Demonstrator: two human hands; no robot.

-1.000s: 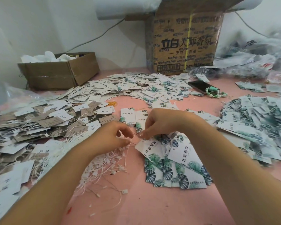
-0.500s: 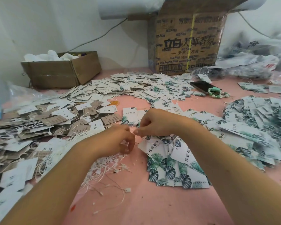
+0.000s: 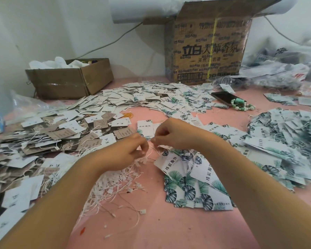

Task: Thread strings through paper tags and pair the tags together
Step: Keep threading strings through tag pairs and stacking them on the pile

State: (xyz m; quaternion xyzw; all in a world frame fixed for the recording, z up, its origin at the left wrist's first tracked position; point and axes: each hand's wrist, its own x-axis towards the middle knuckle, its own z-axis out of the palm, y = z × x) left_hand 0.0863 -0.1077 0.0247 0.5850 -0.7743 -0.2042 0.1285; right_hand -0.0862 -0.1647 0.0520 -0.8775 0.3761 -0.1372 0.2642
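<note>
My left hand (image 3: 127,153) and my right hand (image 3: 172,134) meet over the middle of the pink table (image 3: 169,230), fingertips nearly touching. Both pinch a thin white string (image 3: 152,150) between them. Below the left hand lies a tangle of loose white strings (image 3: 115,184) with small plastic ends. Under my right wrist fans a stack of white tags with green leaf prints (image 3: 188,187). One leaf tag (image 3: 144,129) lies flat just beyond my fingers. Whether the string passes through a tag is hidden by my fingers.
Heaps of white and brown tags (image 3: 48,135) cover the left side, more leaf tags (image 3: 285,141) pile up at right and at the back. A low cardboard box (image 3: 68,81) and a tall printed carton (image 3: 208,49) stand by the wall. A phone (image 3: 224,97) and bead bracelet (image 3: 242,106) lie behind.
Both hands have stayed together at the centre, the fingers shifting slightly on the string. The view has shifted a little.
</note>
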